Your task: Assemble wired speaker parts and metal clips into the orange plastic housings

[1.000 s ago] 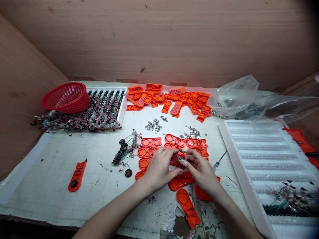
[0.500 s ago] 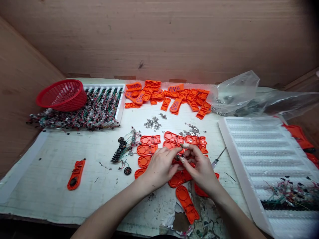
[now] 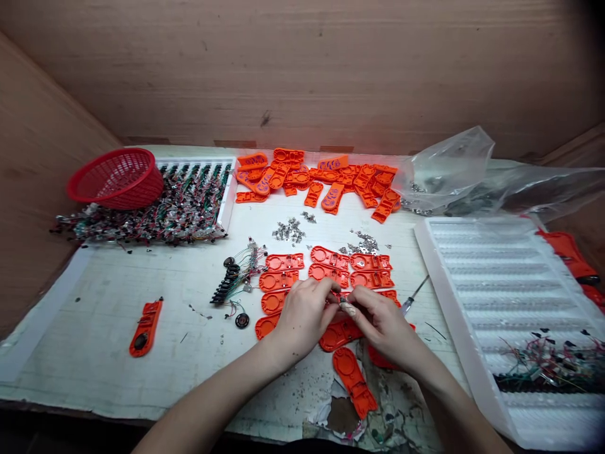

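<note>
Over the rows of orange plastic shells (image 3: pixel 329 258), my left hand (image 3: pixel 305 313) and my right hand (image 3: pixel 380 318) meet fingertip to fingertip. Both are closed in a pinch around a small dark part (image 3: pixel 342 300), partly hidden by the fingers and too small to name. More shells lie under and around the hands, some with small metal pieces fitted. One loose orange shell (image 3: pixel 352 381) rests at an angle closer to me. Left of the hands is a bunch of wired black speakers (image 3: pixel 229 284), with one speaker (image 3: pixel 242 321) lying apart.
Metal contact pieces (image 3: pixel 288 231) lie in small piles behind the shells. Further back is a heap of orange covers (image 3: pixel 283 176). A red basket (image 3: pixel 118 180) sits on a wire-filled tray at left. A white ribbed tray (image 3: pixel 466 328) and a screwdriver (image 3: pixel 410 302) are at right.
My right hand's fingers have curled in and lowered toward my left fingertips, so the hands are closer together at the small part. The view has shifted slightly.
</note>
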{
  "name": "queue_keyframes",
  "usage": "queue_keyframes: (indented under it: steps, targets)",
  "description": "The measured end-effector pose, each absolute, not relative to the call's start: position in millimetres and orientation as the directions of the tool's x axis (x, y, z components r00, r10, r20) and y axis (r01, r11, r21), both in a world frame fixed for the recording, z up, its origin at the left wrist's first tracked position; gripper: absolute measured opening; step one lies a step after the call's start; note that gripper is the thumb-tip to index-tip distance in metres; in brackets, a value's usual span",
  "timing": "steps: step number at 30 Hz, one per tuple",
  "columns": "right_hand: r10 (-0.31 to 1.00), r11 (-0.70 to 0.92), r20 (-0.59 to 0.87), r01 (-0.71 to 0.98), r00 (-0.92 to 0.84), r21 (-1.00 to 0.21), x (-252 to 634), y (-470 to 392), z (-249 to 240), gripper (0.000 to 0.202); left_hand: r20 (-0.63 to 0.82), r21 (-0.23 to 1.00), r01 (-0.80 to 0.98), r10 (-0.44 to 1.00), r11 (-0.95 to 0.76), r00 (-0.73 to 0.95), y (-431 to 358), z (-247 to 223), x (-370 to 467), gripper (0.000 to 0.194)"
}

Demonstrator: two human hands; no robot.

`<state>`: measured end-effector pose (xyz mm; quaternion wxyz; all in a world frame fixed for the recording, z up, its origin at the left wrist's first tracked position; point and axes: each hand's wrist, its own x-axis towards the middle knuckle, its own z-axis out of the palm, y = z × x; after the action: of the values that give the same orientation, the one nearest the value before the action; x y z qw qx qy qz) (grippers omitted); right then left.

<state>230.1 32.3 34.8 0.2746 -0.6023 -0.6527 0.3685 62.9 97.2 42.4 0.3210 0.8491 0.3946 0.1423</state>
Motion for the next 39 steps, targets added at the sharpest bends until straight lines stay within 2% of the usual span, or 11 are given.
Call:
queue_keyframes:
  steps: [3,8,14,16,21,23,27,33,39]
  targets:
    - [0.988,0.015,-0.08,0.595,-0.133,-0.804,230,31,33,0.023,-0.055,0.671,0.578,0.746,-0.464,0.664,100,41,63,0.005]
    - [0.99,0.046,-0.047,0.615,-0.134,-0.787,229,29,31,0.02,-0.076,0.708,0.537,0.705,-0.46,0.705,105,39,64,0.006]
    - [0.986,0.074,-0.022,0.549,-0.166,-0.833,235,28,31,0.021,-0.118,0.793,0.45,0.621,-0.412,0.775,115,46,66,0.008]
    - [0.982,0.098,-0.012,0.56,-0.191,-0.823,236,29,30,0.02,-0.121,0.767,0.453,0.591,-0.455,0.798,118,47,66,0.009]
    - [0.975,0.138,0.001,0.605,-0.221,-0.784,236,30,30,0.021,-0.057,0.595,0.435,0.504,-0.676,0.862,120,48,65,0.009]
    - [0.976,0.135,0.001,0.6,-0.218,-0.788,236,30,30,0.022,-0.028,0.576,0.422,0.5,-0.7,0.866,120,48,63,0.01]
    - [0.977,0.119,-0.007,0.575,-0.212,-0.81,237,30,29,0.019,-0.001,0.68,0.386,0.526,-0.623,0.851,120,47,61,0.011]
    - [0.971,0.097,-0.036,0.527,-0.236,-0.844,238,31,30,0.023,-0.151,0.824,0.409,0.543,-0.392,0.826,125,47,61,0.005]
    - [0.963,0.039,-0.085,0.441,-0.257,-0.897,242,34,31,0.025,-0.251,0.878,0.364,0.348,-0.311,0.903,140,54,63,0.005]
